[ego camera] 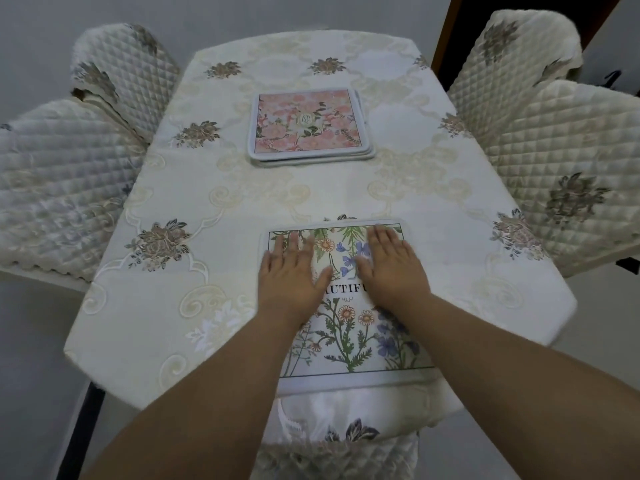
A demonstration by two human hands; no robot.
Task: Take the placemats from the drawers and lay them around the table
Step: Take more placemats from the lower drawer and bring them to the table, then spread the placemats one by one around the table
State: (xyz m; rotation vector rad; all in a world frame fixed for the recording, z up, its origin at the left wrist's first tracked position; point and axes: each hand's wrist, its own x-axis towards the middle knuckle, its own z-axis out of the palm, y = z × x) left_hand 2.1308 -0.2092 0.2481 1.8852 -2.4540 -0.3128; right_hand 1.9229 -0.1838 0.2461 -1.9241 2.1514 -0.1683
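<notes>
A placemat [349,337] printed with wildflowers and dark lettering lies flat at the near edge of the table [433,209]. My left hand [292,275] presses on its left half with fingers spread and straight. My right hand [389,263] lies flat on its right half, fingers pointing away from me. Farther along the table's middle sits a stack of placemats [310,124] with a pink floral one on top and several grey-edged mats beneath it.
A cream embroidered tablecloth [166,306] covers the table. Quilted chair covers stand on the left [62,188] and the right [554,174], two per side. Another covered chair [346,445] is tucked in just below the near edge. A dark doorway [460,29] is at the back right.
</notes>
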